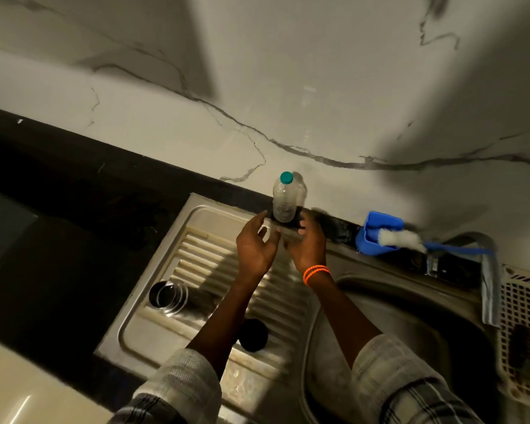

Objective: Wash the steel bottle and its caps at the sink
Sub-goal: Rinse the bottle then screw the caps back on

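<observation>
The steel bottle (167, 296) lies on its side on the sink's ribbed drainboard (202, 261), its open mouth towards me. A round black cap (253, 335) rests on the drainboard nearer to me, partly behind my left forearm. My right hand (308, 249), with orange bands on its wrist, grips a small grey cap-like piece (289, 235) over the back of the drainboard. My left hand (254, 247) is right beside that piece, fingers loosely curled, with a gap between thumb and fingers. The piece is blurred and partly hidden by my fingers.
A clear plastic bottle with a teal cap (285, 197) stands on the black counter just behind my hands. A blue holder (377, 237) with a white-bristled brush (401, 238) sits right of it. The tap (488, 280) arches over the basin (395, 316); a white basket (527, 316) stands at far right.
</observation>
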